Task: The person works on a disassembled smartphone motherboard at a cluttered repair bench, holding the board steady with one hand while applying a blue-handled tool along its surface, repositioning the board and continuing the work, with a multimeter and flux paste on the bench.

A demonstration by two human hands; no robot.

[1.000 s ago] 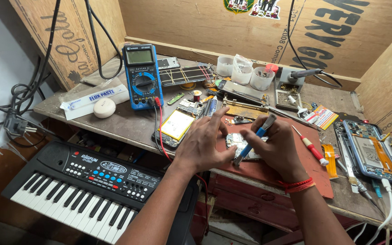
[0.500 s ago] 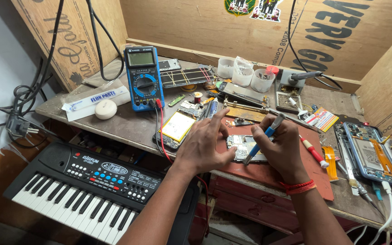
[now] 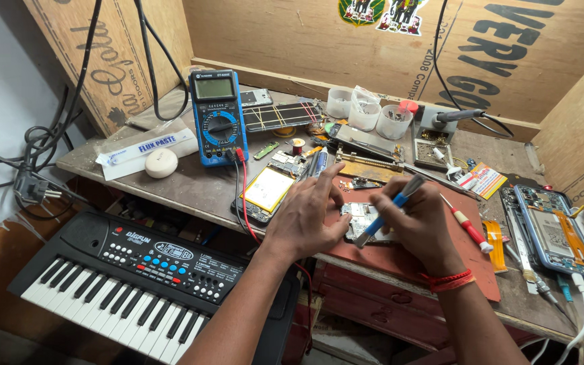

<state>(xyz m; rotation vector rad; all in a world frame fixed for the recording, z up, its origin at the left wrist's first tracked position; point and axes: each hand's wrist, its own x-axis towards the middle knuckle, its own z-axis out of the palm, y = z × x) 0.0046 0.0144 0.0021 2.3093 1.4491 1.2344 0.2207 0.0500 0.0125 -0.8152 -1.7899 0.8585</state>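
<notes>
Since a moment ago, both hands have stayed over the small phone circuit board (image 3: pixel 359 220), and the blue-handled tool (image 3: pixel 385 208) has tipped a little. That board lies on the red mat (image 3: pixel 441 260) near the front edge of the surface (image 3: pixel 184 182). Right hand (image 3: pixel 420 226) has its grip closed around the thin, smooth tool, tip down on the board. Left hand (image 3: pixel 309 216) rests beside the board with fingers spread, grip loose, holding nothing. Room is tight: a red screwdriver (image 3: pixel 466 226) lies just right, a flat yellow battery (image 3: pixel 268 189) just left. Toward the back left edge stands a boxy blue multimeter (image 3: pixel 217 118).
</notes>
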